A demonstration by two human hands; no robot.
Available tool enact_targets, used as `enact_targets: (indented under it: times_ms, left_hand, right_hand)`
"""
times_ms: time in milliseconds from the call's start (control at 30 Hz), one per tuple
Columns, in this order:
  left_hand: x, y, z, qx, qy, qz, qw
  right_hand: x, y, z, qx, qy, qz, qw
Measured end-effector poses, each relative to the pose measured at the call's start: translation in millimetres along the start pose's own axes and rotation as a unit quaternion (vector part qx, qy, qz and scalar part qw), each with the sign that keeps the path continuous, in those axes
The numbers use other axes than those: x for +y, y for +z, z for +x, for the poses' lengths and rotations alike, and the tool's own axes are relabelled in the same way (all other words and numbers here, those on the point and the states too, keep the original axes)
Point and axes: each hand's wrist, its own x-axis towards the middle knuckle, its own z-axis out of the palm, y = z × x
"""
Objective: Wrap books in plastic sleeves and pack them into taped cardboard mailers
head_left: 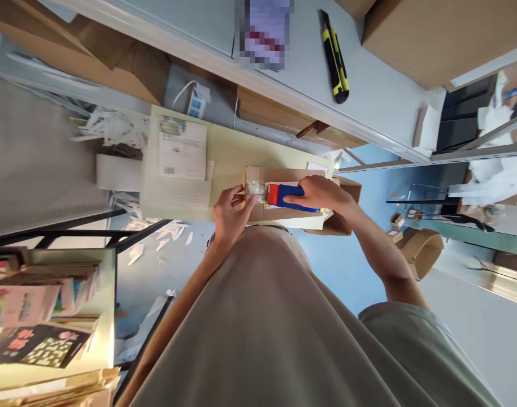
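Cardboard box (pixel 283 174), contents hidden, lies beneath a blue tape dispenser (pixel 291 195).

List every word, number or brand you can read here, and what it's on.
No text reads clearly.
Blue tape dispenser: none readable.
Printed sheet: fine print, too small.
Dark book: pink marks, too blurred.
Pink book: lettering too blurred.
Purple item: pixelated, unreadable.

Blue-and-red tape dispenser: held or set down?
Held: the right hand grips the tape dispenser by its blue body. Cannot tell whether it touches the cardboard.
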Motion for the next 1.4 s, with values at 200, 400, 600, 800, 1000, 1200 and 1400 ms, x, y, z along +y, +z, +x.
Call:
enact_targets:
  times_ms: [200,400,600,800,1000,1200,1400]
  left_hand:
    - [7.9,30.5,-4.1,0.130,-0.014,0.117,0.985]
    - [12.7,32.7,-0.4,0.196,-0.027,0.232,0.953]
    - [6.8,27.0,1.2,0.231,-0.027,0.251,0.940]
    - [2.5,35.4,4.3,0.236,-0.006,0.253,0.938]
    - [4.8,40.2,4.5,0.230,-0.003,0.272,0.934]
    - [7.4,44.1,3.0,0.233,-0.018,0.288,0.929]
    - [7.9,44.4,6.8,0.223,-0.024,0.286,0.932]
  right_hand:
    - [4.0,10.8,2.6,0.028,-0.047,0.043,0.998]
    - [76.1,-0.9,-43.9,0.016,-0.115,0.052,0.992]
    - [218.5,4.0,-93.4,-0.008,-0.103,0.059,0.993]
    - [251.3,33.9,-61.4,-0.019,-0.058,0.048,0.997]
    - [219.8,58.0,-26.8,0.011,0.000,0.017,1.000]
    - [180.4,76.8,-24.2,0.061,0.007,-0.008,0.998]
    - [166.5,102.7,-9.1,0.094,0.031,-0.007,0.995]
